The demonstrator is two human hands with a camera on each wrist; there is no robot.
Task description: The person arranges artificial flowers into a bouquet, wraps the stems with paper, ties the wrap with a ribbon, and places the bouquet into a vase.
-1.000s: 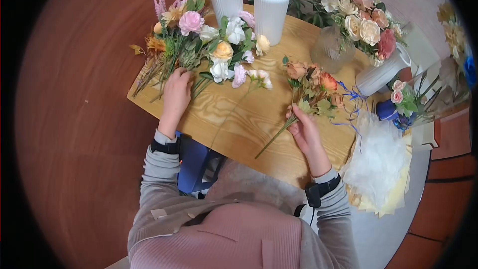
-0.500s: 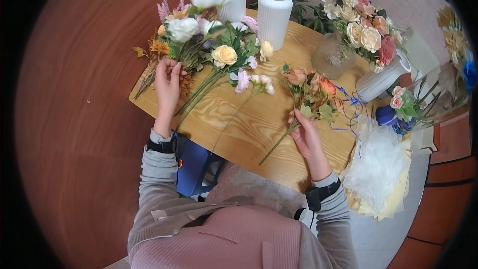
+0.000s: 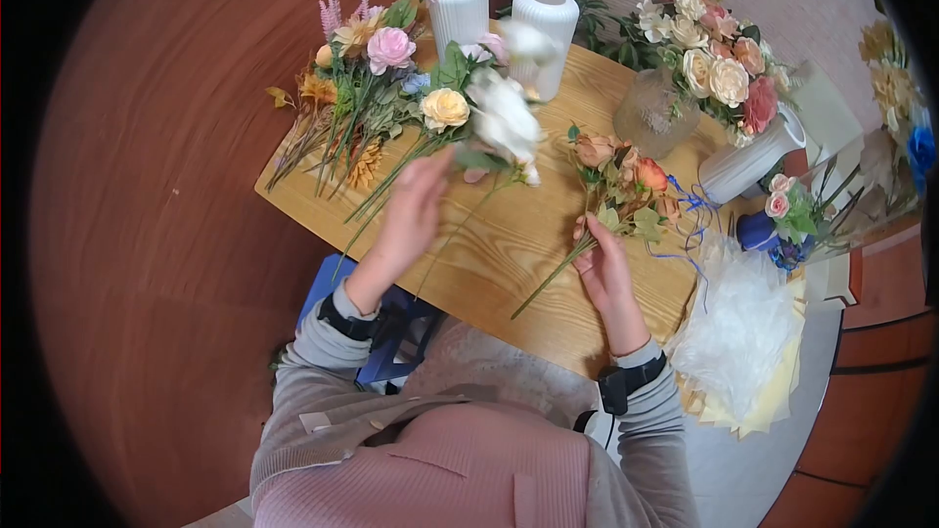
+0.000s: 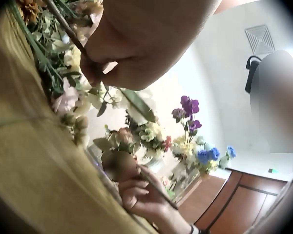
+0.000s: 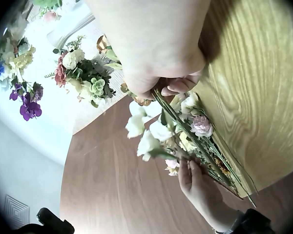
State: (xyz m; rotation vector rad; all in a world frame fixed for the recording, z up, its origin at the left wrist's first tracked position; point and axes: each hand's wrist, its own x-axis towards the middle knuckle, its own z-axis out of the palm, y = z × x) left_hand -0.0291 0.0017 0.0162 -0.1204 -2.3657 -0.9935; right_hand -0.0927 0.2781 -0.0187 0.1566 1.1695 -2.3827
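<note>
My left hand point(image 3: 416, 205) pinches the stem of a white flower spray point(image 3: 504, 117), whose blooms are motion-blurred in the head view. In the right wrist view the white blooms point(image 5: 149, 136) and a green leaf rise beyond the fingers of that hand. My right hand point(image 3: 608, 269) holds a bunch of orange and tan roses point(image 3: 616, 176) by its green stems point(image 3: 548, 284), low over the table's right half. Pink, yellow and orange flowers point(image 3: 391, 49) lie heaped at the table's left, and a thin single-stemmed flower point(image 3: 469, 220) lies between my hands.
Two white ribbed vases point(image 3: 460, 15) stand at the back; another white vase point(image 3: 748, 156) lies tilted at right. A glass vase point(image 3: 653, 112) holds a rose bouquet point(image 3: 719, 59). Blue ribbon point(image 3: 694, 205) and white wrapping sheets point(image 3: 738, 323) are at the right edge of the wooden table point(image 3: 509, 264).
My left hand has drawn the white flowers out of the left heap and carried them right, toward the middle. My right hand stays nearly in place with the orange roses.
</note>
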